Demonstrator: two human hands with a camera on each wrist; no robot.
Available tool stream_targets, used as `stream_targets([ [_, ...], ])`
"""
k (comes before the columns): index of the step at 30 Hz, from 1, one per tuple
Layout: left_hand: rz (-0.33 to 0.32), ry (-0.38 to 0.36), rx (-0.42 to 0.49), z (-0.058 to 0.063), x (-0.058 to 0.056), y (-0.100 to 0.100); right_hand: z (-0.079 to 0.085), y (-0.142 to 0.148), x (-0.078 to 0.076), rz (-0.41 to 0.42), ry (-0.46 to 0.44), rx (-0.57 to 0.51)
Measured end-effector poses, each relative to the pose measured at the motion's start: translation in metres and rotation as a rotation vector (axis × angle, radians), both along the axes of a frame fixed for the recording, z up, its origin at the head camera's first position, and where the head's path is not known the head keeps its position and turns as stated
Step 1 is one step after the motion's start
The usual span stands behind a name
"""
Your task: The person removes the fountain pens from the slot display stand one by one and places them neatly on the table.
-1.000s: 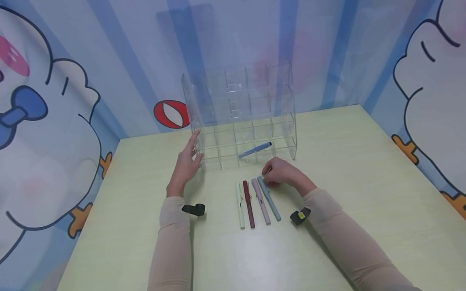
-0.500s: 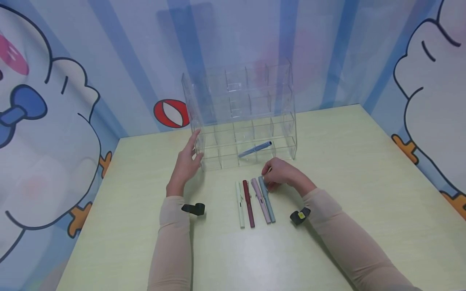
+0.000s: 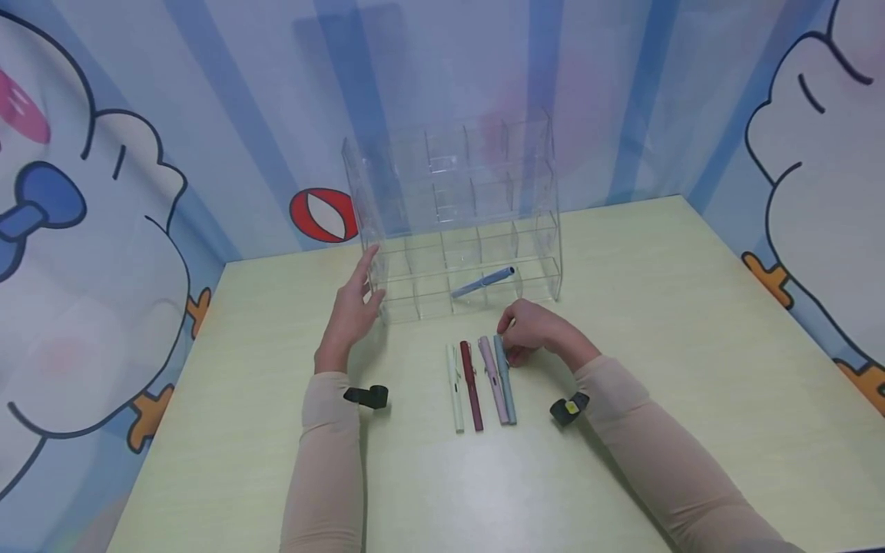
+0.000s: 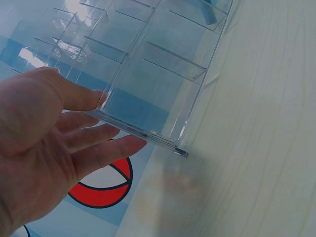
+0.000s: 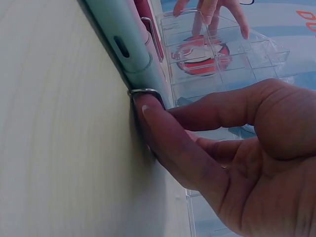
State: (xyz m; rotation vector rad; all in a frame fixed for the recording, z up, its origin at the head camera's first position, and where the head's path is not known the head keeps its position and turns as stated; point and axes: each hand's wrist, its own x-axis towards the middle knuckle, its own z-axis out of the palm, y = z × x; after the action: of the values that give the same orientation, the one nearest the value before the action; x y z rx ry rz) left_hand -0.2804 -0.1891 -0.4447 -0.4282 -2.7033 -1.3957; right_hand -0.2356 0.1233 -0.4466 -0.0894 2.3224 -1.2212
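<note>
My left hand (image 3: 349, 315) rests against the left side of a clear acrylic compartment rack (image 3: 463, 261). In the left wrist view, thumb tip (image 4: 98, 98) touches the front edge and the other fingers lie along the outer side panel. My right hand (image 3: 535, 330) pinches the cap end of a grey-teal pen (image 3: 508, 395), with fingertips at its clip (image 5: 145, 91). That pen lies alongside a lavender pen (image 3: 494, 384). To their left lie a dark red pen (image 3: 472, 388) and a pale green pen (image 3: 455, 392). A blue pen (image 3: 484, 283) leans in the rack's bottom row.
A pale wood-grain table (image 3: 429, 491) carries everything. Close behind the rack rises a striped blue backdrop (image 3: 276, 100) with a red-and-white ball print (image 3: 323, 215). Dark wrist cameras (image 3: 369, 396) sit on both sleeves.
The lower end of the grey-teal pen has swung left until it lies nearly parallel beside the lavender pen. The left hand and the rack have stayed in place.
</note>
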Motion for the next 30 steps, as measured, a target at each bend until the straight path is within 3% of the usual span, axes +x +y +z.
stream_targets([
  [20,0.007,-0.020,-0.005,-0.0002,-0.0005,-0.0005,0.0017,0.0002,0.0021,0.006,-0.038,-0.006],
  [30,0.005,-0.017,-0.002,0.0014,0.0009,0.0006,0.0033,0.0007,0.0002,0.000,-0.011,0.054],
])
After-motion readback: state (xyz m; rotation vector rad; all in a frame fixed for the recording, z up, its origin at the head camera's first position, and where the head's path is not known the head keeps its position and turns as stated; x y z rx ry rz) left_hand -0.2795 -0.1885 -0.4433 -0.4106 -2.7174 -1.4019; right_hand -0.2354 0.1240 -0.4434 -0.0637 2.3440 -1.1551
